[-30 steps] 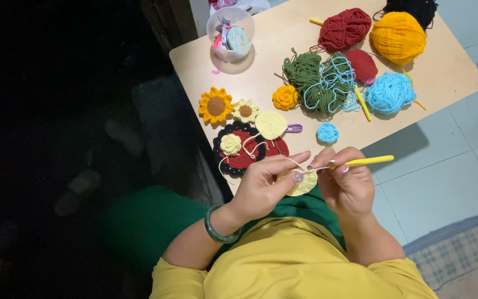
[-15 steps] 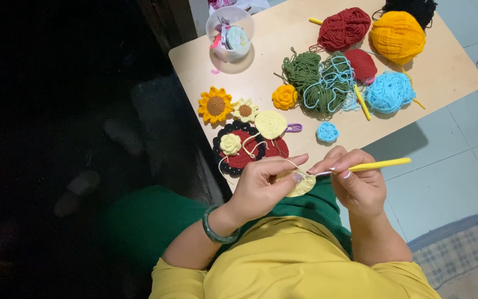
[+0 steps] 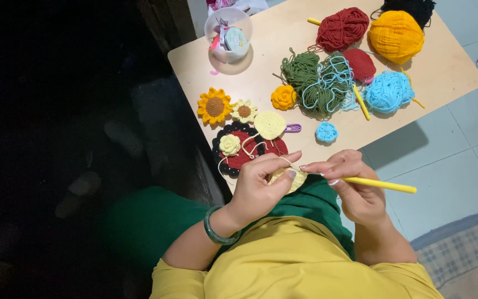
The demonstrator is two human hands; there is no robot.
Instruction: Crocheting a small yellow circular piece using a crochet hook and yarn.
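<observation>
Head view. We see 1 small table (image 3: 449, 72) with a pale wooden top, and 2 hands at work at its near edge.

The left hand (image 3: 258, 188) pinches a pale yellow crochet piece (image 3: 295, 180) between thumb and fingers; the grip is closed on the piece. The piece sits just off the table's near edge, above a green lap. A thin strand of pale yarn runs from it up toward the table. A green bangle (image 3: 217, 230) circles the left wrist.

The right hand (image 3: 355, 188) is closed around a yellow crochet hook (image 3: 383, 185). The handle points right, and the tip meets the crochet piece between the 2 hands.

Containers: 1 clear plastic cup (image 3: 228, 30) stands at the far left corner of the table. It holds small mixed items; we cannot tell each one apart.

On the table we note a sunflower piece (image 3: 214, 106), a small daisy piece (image 3: 244, 111), a red and black round mat (image 3: 244, 152) with a cream rose on it, a pale round disc (image 3: 270, 125), a small blue disc (image 3: 326, 132), green yarn (image 3: 305, 75), light blue yarn (image 3: 387, 91), red yarn (image 3: 341, 27) and orange yarn (image 3: 396, 36).
</observation>
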